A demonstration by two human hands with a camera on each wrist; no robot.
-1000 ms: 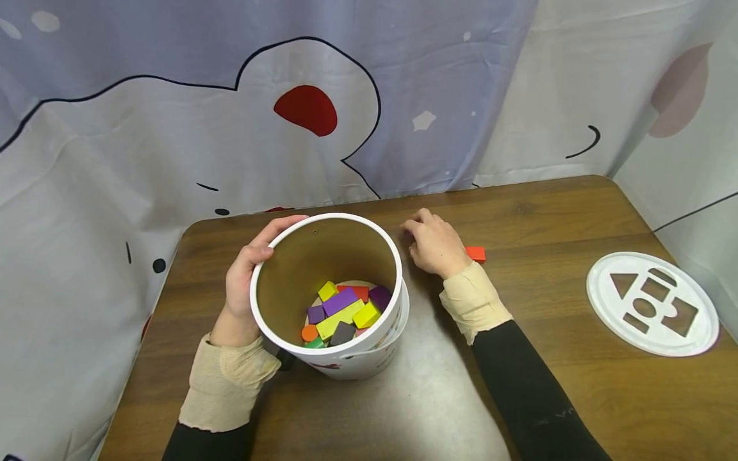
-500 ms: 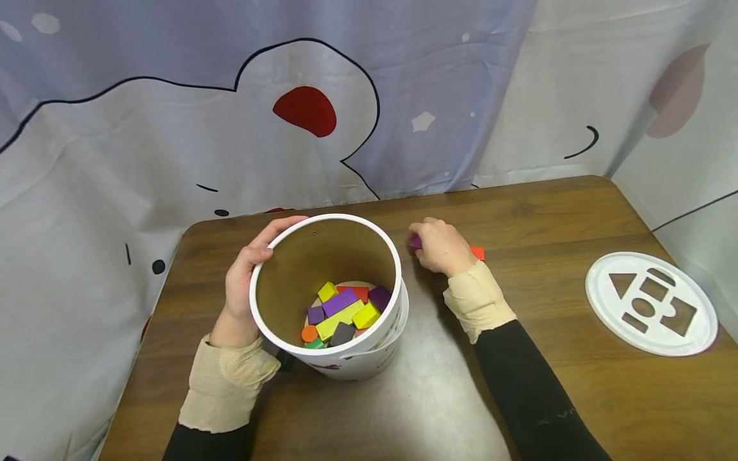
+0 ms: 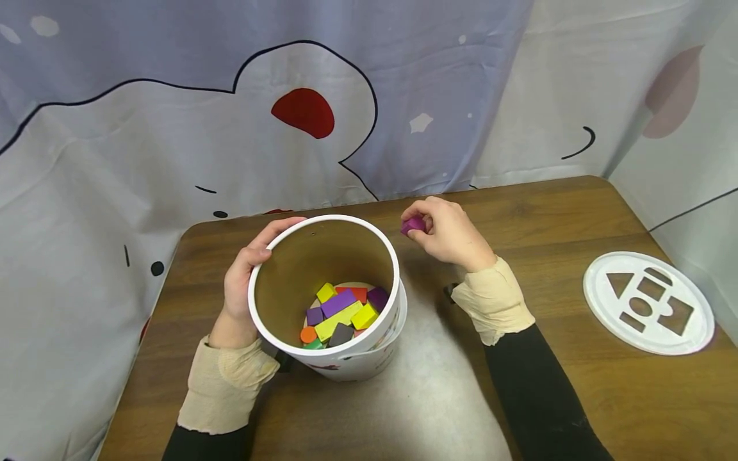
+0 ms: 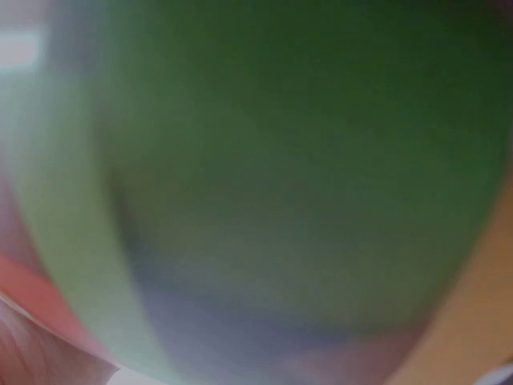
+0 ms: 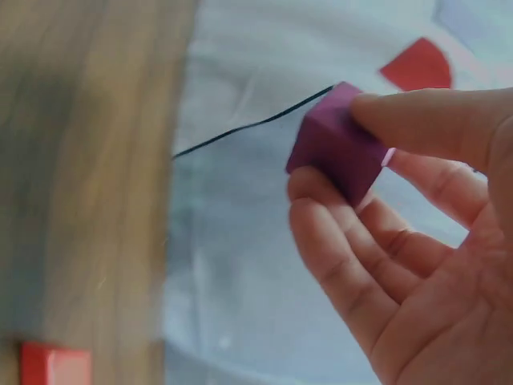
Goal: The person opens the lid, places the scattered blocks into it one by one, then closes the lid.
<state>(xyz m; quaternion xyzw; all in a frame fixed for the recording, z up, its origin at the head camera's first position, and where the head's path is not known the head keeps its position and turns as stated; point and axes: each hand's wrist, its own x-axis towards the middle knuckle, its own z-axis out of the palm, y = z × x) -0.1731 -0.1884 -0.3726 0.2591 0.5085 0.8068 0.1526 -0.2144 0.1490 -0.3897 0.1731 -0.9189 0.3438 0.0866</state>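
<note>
A white bucket (image 3: pixel 360 365) stands in front of me, its mouth turned toward the head camera. Inside lie several coloured blocks, among them a long yellow block (image 3: pixel 339 320), a purple block (image 3: pixel 338 303) and an orange round block (image 3: pixel 308 334). My left hand (image 3: pixel 241 282) grips the bucket's left rim, thumb over the edge and fingers outside. To the right of the bucket, my right hand (image 3: pixel 452 234) pinches a purple block (image 5: pixel 337 140) between thumb and fingers, raised above the table. The left wrist view is filled by the bucket's blurred printed side (image 4: pixel 280 160).
A white lid (image 3: pixel 611 314) with shaped holes lies flat on the wooden table (image 3: pixel 548 224) at the right. A red block (image 5: pixel 56 365) shows at the lower left of the right wrist view. A patterned curtain (image 3: pixel 173 141) hangs behind the table.
My right hand has picked up the purple block from beside the bucket and raised it. The red block behind that wrist is now hidden in the head view. My left hand stays on the bucket.
</note>
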